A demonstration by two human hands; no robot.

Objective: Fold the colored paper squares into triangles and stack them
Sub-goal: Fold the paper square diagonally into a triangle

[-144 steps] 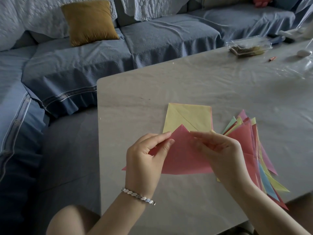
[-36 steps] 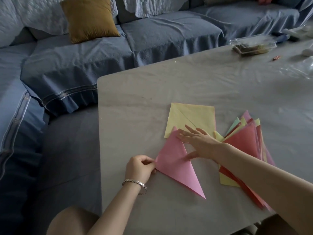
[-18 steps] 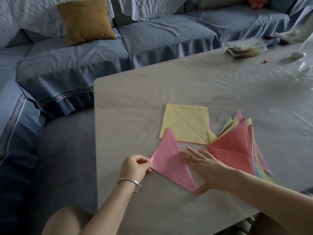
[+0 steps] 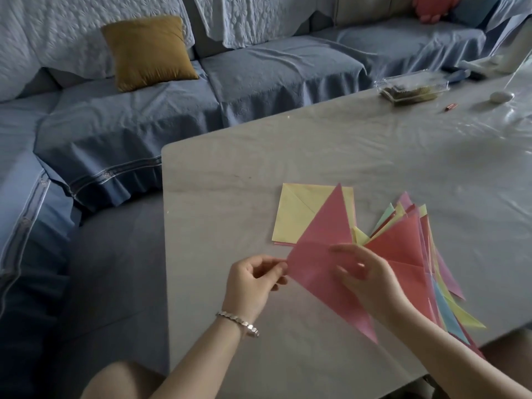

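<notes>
A folded pink triangle (image 4: 325,243) is lifted off the grey table (image 4: 230,182), its long point reaching back over the yellow square (image 4: 296,217) that lies flat with a diagonal crease. My left hand (image 4: 253,280) pinches the triangle's left corner. My right hand (image 4: 365,277), blurred by motion, holds the triangle's middle with its fingers over the top side. Just right of my right hand lies the fanned stack of folded triangles (image 4: 403,243), red on top, with yellow, blue, green and pink edges showing.
A clear plastic container (image 4: 411,87), a small red object (image 4: 450,107) and a white rounded object (image 4: 502,96) sit at the table's far right. A blue sofa (image 4: 259,73) with a mustard cushion (image 4: 149,53) borders the table behind and to the left.
The pink triangle lay flat on the table under my right palm; now both hands have raised it and swung it right, over the yellow square and toward the stack.
</notes>
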